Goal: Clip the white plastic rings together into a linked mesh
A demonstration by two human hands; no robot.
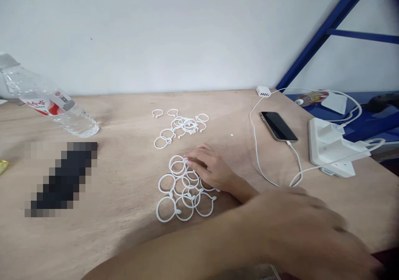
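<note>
My right hand point(208, 165) reaches over a cluster of white plastic rings point(166, 209), fingers bent and fingertips closed at the knobbed end of one white ring point(170, 163). The rings overlap in rough rows, and some are partly covered by that hand. Beyond lies a looser heap of similar white rings point(160, 143), several with a gap between small knobbed ends. My left forearm crosses the front of the view, over the right forearm. My left hand point(308, 230) is at the lower right, away from the rings; its fingers are blurred and partly hidden.
A plastic water bottle point(52, 101) and a pixelated dark object point(64, 180) are on the left of the wooden table point(124, 168). On the right are a phone point(278, 126) on a white cable, a power strip point(327, 147) and a small white charger point(263, 92). A blue metal frame point(318, 39) stands behind.
</note>
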